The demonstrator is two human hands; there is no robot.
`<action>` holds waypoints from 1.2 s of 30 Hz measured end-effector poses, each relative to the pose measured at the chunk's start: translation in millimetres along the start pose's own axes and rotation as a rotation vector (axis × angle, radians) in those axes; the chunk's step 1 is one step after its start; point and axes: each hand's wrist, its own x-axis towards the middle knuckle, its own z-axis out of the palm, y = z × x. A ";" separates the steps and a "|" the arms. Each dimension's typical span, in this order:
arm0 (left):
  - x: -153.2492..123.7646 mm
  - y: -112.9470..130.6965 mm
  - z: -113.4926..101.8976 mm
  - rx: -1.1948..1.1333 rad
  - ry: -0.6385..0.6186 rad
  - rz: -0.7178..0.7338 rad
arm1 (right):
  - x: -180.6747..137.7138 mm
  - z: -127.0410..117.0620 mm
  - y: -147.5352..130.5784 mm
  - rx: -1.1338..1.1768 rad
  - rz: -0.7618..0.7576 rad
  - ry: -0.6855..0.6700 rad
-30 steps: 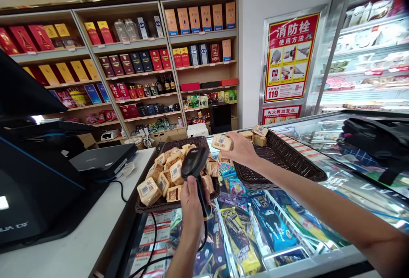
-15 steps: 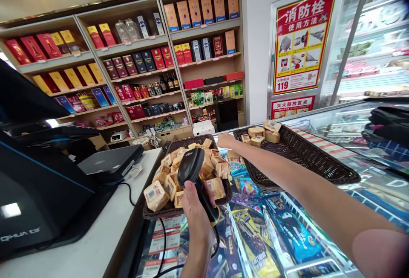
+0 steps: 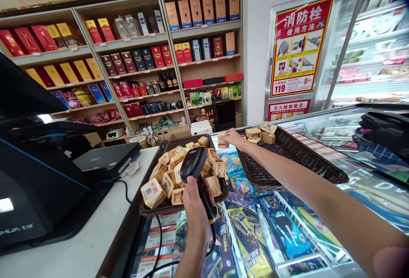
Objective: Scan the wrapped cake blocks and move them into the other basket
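Observation:
My left hand [image 3: 194,201] is wrapped round the handle of a black barcode scanner [image 3: 195,163], whose head is over the left wicker basket [image 3: 183,210]. Heaped in that basket are several wrapped bread-like snacks [image 3: 153,192] with printed barcodes. My right hand [image 3: 234,138] reaches across to the gap between the two baskets, its fingers pinching one small wrapped snack [image 3: 222,140]. Below its forearm lies the right wicker basket [image 3: 294,152], with a few more wrapped snacks [image 3: 267,132] at its far left end.
Both baskets rest on a glass-topped freezer holding ice cream packets [image 3: 249,239]. The scanner's cable [image 3: 159,244] runs down at the front. At left stands a white counter [image 3: 73,239] with a black checkout machine [image 3: 32,188]. Shelves of boxes [image 3: 137,60] line the back wall.
My right hand has shifted slightly right, away from the left basket, and the snack in its fingers now shows. The scanner stays in my left hand. The view has moved slightly.

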 end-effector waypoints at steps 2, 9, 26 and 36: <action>-1.4 0.2 -1.3 0.028 -0.030 -0.011 | -7.8 -6.8 -5.7 0.132 -0.030 -0.026; -6.0 -1.8 -3.3 0.091 -0.137 -0.080 | -60.7 -24.1 -14.9 1.062 0.153 -0.367; 4.2 -18.0 -11.9 0.204 -0.337 -0.007 | -96.3 -40.5 -43.5 1.124 0.292 -0.351; -5.6 -7.8 -3.4 0.093 -0.148 0.004 | -55.8 -29.2 -22.4 1.033 0.219 -0.211</action>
